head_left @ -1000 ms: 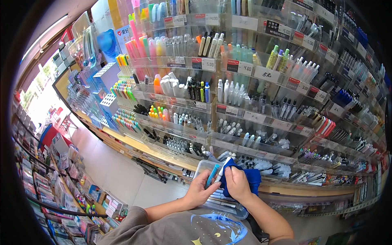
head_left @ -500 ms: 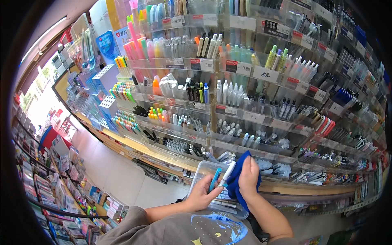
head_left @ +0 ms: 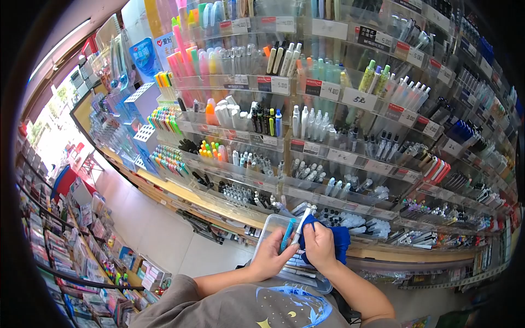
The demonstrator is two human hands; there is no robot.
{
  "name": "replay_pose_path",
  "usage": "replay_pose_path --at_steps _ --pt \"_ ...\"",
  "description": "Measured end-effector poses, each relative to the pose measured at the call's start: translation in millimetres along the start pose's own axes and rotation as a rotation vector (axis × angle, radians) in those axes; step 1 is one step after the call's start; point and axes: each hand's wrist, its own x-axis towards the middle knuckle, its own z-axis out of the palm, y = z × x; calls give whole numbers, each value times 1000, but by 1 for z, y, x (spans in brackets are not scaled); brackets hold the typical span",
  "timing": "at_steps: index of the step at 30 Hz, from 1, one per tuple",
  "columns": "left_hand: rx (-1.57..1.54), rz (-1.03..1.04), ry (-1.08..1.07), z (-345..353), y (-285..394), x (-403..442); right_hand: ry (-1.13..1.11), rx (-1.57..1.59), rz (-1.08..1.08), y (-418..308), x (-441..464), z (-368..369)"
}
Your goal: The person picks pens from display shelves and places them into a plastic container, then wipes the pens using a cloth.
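In my left hand [head_left: 269, 256] are a blue pen [head_left: 287, 235] and a white pen [head_left: 301, 223], both tilted upward. My right hand [head_left: 319, 244] is closed on a dark blue cloth [head_left: 339, 240], which it presses against the side of the white pen. The cloth's loose end hangs to the right of the hand. Beneath both hands is a clear plastic box [head_left: 272, 220] with several pens lying in it. My hands and the cloth cover part of the box.
A tall clear-shelved rack [head_left: 240, 139] of pens and markers with price tags [head_left: 359, 99] stands ahead. A wooden ledge [head_left: 394, 253] runs along its base. Another stocked display [head_left: 90, 249] is at the left, beside the tiled floor [head_left: 164, 235].
My right hand has moved left with the cloth onto the white pen, and its fingers have curled in. The cloth now spreads out to the right. My left hand has barely moved.
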Motion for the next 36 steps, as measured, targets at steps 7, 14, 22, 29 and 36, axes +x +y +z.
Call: replay_pose_path --at_steps 7,14,22,29,36 --pt "131 22 -78 0 8 -3 117 -10 -26 0 3 -2" --pt "-77 -155 -34 -1 10 -1 328 535 220 -4 11 -6" --pt "359 55 8 -6 -3 9 -91 -67 -157 -9 -1 -1" --pt "617 74 32 1 9 5 -115 -129 -127 0 -2 3" --pt "764 82 -9 0 8 4 62 -15 -61 -6 4 -3"
